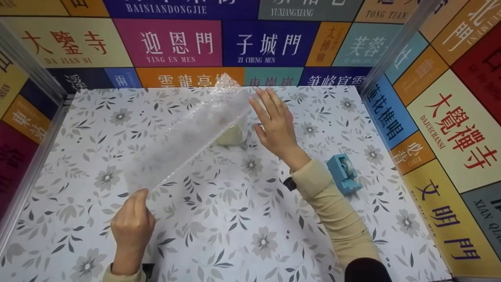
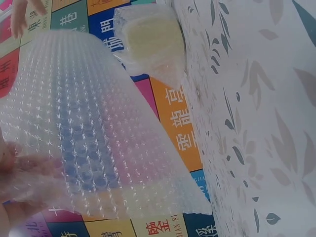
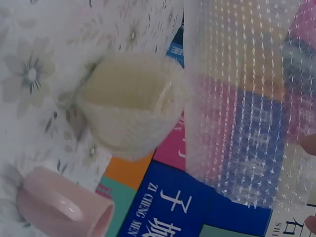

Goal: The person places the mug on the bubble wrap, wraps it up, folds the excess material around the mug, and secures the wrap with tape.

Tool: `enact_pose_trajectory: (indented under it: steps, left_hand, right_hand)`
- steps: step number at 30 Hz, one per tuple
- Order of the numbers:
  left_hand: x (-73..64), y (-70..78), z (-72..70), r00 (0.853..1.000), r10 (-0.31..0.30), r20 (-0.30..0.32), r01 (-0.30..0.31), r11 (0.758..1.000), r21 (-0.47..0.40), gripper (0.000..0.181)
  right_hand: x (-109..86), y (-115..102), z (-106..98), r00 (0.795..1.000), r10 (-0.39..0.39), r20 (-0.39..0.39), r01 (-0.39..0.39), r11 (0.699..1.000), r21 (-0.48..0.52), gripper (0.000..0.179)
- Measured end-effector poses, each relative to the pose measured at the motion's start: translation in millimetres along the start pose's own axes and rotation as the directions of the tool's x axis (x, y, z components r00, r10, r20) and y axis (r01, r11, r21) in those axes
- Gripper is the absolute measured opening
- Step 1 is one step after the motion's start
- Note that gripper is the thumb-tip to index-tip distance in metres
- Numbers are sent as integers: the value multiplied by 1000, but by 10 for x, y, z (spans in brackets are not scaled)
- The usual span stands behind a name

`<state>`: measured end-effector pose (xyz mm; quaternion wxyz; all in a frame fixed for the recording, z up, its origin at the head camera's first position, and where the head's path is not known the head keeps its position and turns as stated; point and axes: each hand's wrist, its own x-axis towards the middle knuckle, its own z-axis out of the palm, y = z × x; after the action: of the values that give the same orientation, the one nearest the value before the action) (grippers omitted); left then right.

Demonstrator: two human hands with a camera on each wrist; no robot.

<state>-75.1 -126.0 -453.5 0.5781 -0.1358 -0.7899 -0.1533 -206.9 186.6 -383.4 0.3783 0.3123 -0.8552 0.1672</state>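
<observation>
A sheet of clear bubble wrap stretches slantwise above the table. My left hand pinches its near lower corner, and folds of wrap bunch at those fingers in the left wrist view. At the far end my right hand has its fingers spread beside the wrap's edge, thumb apart from them. Behind the sheet stands a pale yellow object in a translucent wrapping, partly hidden in the head view. A pink cup is near it, mostly hidden behind my right hand in the head view.
A blue tape dispenser sits to the right of my right forearm. The table has a white floral cover. Panels with large printed characters stand along the back and both sides.
</observation>
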Motion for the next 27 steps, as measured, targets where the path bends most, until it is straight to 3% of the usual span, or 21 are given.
enact_pose_trajectory:
  steps: [4,6,10,14,18,27]
  left_hand:
    - [-8,10,3,1000,5,-13,-5,1000,-10,27]
    - [-12,10,7,1000,4,-15,-5,1000,-18,27]
    - [-35,-16,10,1000,-8,3,8,999,-44,26]
    - [-68,-60,14,1000,-26,18,27,997,-70,24]
    - [-106,-100,25,999,-20,25,22,995,-97,23]
    - [-206,-159,32,993,90,79,-67,964,-256,25]
  right_hand:
    - [145,77,29,995,-28,100,40,992,-122,43]
    - [144,96,53,996,-20,85,31,992,-123,26]
    - [43,96,59,999,-43,-24,40,995,-96,3]
    - [-141,57,21,992,-75,-104,65,993,-95,7]
    - [-382,-17,-39,986,-93,-138,75,989,-128,8]
    - [-1055,-240,-293,999,-28,-44,20,982,-185,12]
